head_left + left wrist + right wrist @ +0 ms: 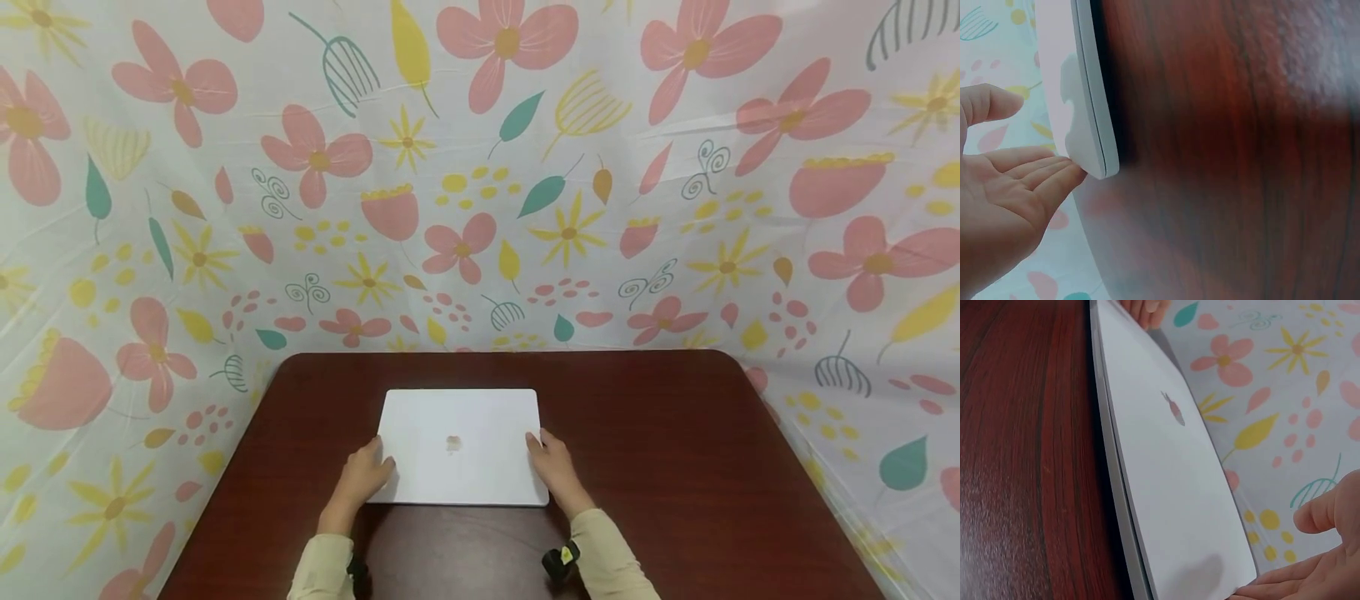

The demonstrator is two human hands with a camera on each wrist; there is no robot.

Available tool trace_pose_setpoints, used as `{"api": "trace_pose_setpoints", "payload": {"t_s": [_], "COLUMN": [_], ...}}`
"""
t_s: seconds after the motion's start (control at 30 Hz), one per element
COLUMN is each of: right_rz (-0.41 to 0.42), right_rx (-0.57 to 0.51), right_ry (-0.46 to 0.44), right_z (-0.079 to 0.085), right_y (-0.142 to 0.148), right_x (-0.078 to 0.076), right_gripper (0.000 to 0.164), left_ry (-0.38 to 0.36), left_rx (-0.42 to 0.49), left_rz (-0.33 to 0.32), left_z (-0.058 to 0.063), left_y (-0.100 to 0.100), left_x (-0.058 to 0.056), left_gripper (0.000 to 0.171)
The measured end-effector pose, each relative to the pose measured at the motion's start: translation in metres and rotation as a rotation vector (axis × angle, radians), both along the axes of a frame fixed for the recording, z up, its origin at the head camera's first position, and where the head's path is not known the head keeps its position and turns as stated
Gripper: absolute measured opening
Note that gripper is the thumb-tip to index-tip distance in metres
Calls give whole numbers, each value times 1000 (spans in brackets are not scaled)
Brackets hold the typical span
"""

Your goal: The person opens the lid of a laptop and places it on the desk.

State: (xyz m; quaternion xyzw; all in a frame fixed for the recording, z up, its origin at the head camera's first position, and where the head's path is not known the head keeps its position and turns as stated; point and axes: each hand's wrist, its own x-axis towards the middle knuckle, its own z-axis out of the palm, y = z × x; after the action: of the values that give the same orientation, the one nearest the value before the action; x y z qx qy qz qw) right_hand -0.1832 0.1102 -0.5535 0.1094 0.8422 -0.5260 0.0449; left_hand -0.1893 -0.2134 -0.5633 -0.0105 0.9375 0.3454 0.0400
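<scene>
A closed silver laptop [465, 458] with an apple-shaped logo lies flat on the dark table, lid up. My left hand [363, 475] is at its left side. In the left wrist view, the fairly straight fingers [1044, 172] touch the laptop's edge near a corner, and the thumb stands apart above the lid. At the opposite side is my right hand [557, 468]. The right wrist view shows its extended fingers [1282, 580] against the laptop [1169, 469] edge, the thumb raised away from it. Some fingertips are hidden by the laptop.
The reddish-brown wooden table [660, 442] has rounded far corners and a glossy top. A white cloth [465, 150] printed with flowers and leaves hangs behind it and along both sides. A black device [558, 562] is strapped at the right wrist, and another [358, 575] at the left.
</scene>
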Motion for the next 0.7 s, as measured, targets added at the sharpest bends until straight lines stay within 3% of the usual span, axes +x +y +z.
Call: {"api": "trace_pose_setpoints", "payload": {"t_s": [0.4,0.7], "right_rz": [-46,-84], "right_rx": [81,108], "right_ry": [37,21], "right_z": [3,5], "right_y": [20,35], "right_x": [3,4], "right_gripper": [55,55], "left_ry": [-4,9], "left_rx": [108,130], "left_rz": [-66,-124], "left_z": [0,-4], "left_y": [19,32], "left_x": [-3,-3], "left_gripper": [56,56]}}
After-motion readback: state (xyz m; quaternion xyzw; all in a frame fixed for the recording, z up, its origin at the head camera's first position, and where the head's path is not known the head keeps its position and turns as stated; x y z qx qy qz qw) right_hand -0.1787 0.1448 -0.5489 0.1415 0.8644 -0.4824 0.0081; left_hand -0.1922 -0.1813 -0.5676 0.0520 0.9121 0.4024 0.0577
